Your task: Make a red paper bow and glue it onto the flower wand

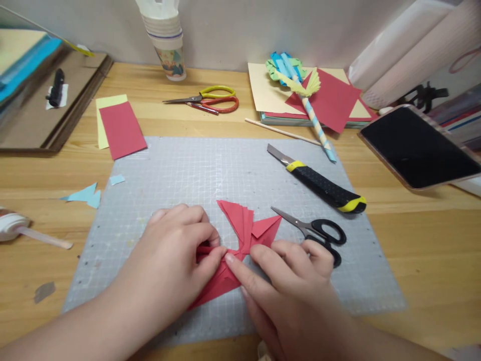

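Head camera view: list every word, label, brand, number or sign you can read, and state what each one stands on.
No text can be read anywhere in this view.
Paper cup: a coloured printed picture; no lettering can be made out.
White bottle at the left edge: partly cut off; any print is too blurred to read.
Cutting mat: grid lines; no numbers legible.
Folded red paper: no writing shows.

No word, brand or number can be read. On the cutting mat, a grid of fine lines is printed, but no numeral can be made out. On the patterned paper cup, a coloured picture is shown, with no lettering legible. On the white bottle, cut by the left edge, the reddish marking is too blurred to be deciphered.
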The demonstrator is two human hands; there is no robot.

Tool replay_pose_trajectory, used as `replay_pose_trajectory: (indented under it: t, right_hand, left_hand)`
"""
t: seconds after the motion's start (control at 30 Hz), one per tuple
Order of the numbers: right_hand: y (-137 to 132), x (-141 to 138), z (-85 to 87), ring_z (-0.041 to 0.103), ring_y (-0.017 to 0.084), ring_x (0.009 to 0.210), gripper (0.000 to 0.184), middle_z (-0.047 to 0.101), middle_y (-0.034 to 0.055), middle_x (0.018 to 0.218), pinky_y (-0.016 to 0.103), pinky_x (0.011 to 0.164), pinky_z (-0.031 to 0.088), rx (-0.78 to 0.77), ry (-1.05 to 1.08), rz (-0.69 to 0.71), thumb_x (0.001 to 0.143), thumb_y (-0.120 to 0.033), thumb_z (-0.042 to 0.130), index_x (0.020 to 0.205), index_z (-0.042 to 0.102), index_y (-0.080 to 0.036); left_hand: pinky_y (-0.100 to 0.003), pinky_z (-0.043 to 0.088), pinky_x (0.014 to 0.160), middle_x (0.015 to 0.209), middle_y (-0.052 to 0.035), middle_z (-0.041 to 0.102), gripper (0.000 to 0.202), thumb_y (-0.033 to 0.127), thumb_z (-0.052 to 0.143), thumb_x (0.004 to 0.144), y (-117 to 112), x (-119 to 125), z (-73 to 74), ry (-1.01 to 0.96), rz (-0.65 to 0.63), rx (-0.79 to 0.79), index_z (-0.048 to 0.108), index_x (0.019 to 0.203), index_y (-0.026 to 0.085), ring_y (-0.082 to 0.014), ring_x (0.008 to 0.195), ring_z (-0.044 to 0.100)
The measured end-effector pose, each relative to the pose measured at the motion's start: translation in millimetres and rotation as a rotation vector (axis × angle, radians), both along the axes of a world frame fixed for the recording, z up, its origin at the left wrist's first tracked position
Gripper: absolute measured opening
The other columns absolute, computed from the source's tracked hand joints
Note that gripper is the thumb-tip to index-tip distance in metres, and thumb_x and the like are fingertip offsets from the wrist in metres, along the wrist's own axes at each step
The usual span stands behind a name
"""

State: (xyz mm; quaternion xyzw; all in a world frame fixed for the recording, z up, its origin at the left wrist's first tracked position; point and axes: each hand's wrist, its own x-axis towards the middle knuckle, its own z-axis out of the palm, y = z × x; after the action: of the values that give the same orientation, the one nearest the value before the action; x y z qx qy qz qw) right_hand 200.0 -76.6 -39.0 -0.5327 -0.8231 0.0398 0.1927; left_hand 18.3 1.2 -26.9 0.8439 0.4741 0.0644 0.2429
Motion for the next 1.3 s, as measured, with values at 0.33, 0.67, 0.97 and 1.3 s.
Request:
replay_pose_trajectory:
  t: [0.33,0.67,0.97,1.3]
  right_hand:
    - [-5,-10,-10.8,0.053,0.018,0.080,0.026,0.067,-0.0012,0.076,0.041,0.077,0.025,0.072,-0.107,-0.023,0.092,-0.021,0.045,0.107,0.067,-0.022]
    - [-6,-9,-8.7,0.053,0.020,0.082,0.026,0.065,0.0002,0.077,0.042,0.081,0.025,0.043,-0.088,-0.005,0.093,-0.022,0.048,0.112,0.065,-0.020]
    - [-8,-7,-9.1,0.051,0.022,0.083,0.030,0.064,0.0022,0.079,0.044,0.083,0.024,-0.028,-0.079,0.025,0.092,-0.023,0.050,0.119,0.062,-0.018]
    - [0,-3,-1.0,0.048,0.021,0.083,0.028,0.062,0.0029,0.088,0.043,0.082,0.023,-0.129,0.011,0.074,0.091,-0.021,0.047,0.115,0.062,-0.018]
  left_hand:
    - [-0.039,0.035,0.072,0.072,0.0019,0.062,0.015,0.028,0.057,0.080,1,0,5.5,0.028,-0.007,-0.009,0.064,0.066,0.026,-0.0204,0.075,0.056]
    - [-0.037,0.036,0.069,0.069,-0.0005,0.060,0.023,0.032,0.057,0.084,4,-11,8.3,0.090,0.032,-0.008,0.056,0.064,0.021,-0.0218,0.074,0.055]
    - [-0.032,0.035,0.062,0.067,-0.0008,0.057,0.024,0.032,0.064,0.081,10,-15,0.9,0.087,0.039,0.014,0.053,0.062,0.021,-0.0201,0.068,0.052]
    - [-0.034,0.035,0.064,0.073,-0.0019,0.052,0.024,0.026,0.048,0.088,6,-11,5.6,0.210,-0.024,0.061,0.046,0.064,0.021,-0.0211,0.073,0.050]
